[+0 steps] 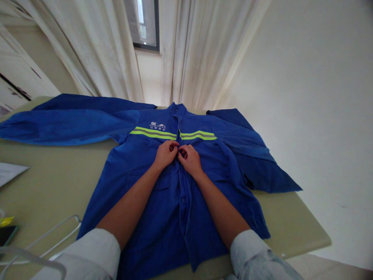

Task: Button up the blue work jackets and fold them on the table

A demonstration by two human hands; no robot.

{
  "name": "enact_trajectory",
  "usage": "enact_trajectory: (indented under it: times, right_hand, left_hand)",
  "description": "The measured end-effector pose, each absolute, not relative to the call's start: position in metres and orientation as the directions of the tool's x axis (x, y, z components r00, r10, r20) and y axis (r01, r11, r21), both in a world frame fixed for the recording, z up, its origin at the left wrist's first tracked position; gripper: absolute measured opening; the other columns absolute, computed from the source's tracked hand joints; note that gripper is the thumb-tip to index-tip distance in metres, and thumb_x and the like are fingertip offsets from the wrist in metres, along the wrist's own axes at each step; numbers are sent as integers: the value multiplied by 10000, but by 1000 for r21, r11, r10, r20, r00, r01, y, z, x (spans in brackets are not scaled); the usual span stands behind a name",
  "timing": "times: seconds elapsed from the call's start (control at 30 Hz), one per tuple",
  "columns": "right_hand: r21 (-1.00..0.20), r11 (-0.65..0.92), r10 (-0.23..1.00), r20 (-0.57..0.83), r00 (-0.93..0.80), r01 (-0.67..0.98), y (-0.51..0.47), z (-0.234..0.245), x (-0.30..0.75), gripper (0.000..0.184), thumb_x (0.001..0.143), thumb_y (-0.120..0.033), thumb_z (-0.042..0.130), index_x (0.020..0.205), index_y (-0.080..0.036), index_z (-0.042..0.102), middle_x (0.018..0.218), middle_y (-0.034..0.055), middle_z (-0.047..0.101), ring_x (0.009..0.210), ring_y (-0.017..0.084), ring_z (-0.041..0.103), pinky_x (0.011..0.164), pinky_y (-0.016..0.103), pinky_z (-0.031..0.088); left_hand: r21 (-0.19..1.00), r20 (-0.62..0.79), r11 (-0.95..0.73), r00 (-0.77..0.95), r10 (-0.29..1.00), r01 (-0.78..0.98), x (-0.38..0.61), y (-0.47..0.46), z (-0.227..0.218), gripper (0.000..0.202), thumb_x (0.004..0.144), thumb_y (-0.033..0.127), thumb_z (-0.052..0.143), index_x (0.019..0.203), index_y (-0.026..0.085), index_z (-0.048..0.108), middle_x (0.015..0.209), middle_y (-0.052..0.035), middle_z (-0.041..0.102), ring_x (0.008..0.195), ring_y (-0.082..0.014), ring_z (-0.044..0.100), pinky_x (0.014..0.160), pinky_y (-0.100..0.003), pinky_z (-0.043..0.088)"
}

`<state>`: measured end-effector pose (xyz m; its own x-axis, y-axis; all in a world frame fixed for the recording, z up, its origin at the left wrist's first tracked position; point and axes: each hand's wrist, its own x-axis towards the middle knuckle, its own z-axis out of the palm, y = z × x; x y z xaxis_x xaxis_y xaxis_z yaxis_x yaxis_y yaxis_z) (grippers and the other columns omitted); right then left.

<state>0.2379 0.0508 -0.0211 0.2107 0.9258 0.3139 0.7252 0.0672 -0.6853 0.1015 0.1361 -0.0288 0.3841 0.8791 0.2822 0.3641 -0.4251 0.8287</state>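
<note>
A blue work jacket [154, 186] lies spread out, front side up, with its collar at the far end and its sleeves out to both sides. Yellow-green reflective strips [154, 133] cross its chest, below a white logo. My left hand [167, 153] and my right hand [189, 158] meet at the front opening just under the strips. Both have their fingers pinched on the jacket's front edges; whether a button is between them is hidden. Lower down, the placket gapes and a button [183, 200] shows.
The jacket is on a pale green table [55, 171]. At the left are a white paper [11, 173], a dark phone-like object [7, 235], a yellow item [6, 221] and a white wire frame [58, 223]. Curtains [101, 46] hang behind; a white wall [317, 116] stands at right.
</note>
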Motion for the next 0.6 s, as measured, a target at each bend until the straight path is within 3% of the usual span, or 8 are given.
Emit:
enact_trajectory:
  times: [0.27, 0.6]
  right_hand:
    - [-671, 68, 946, 278, 166, 739, 51, -22, 239, 240, 941, -228, 618, 1158, -266, 714, 1014, 20, 643, 722, 156, 571, 703, 280, 474]
    - [-570, -50, 973, 158, 170, 820, 46, -10, 234, 260, 975, -261, 548, 1212, -283, 651, 1120, 31, 593, 852, 177, 601, 728, 276, 482]
  left_hand:
    - [844, 247, -389, 375, 893, 369, 97, 139, -30, 216, 877, 143, 653, 1018, 226, 795, 1013, -46, 810, 880, -216, 758, 823, -329, 574]
    - [797, 282, -445, 400, 872, 409, 100, 137, -30, 220, 897, 132, 614, 1025, 196, 780, 1022, -50, 789, 888, -184, 733, 842, -300, 582]
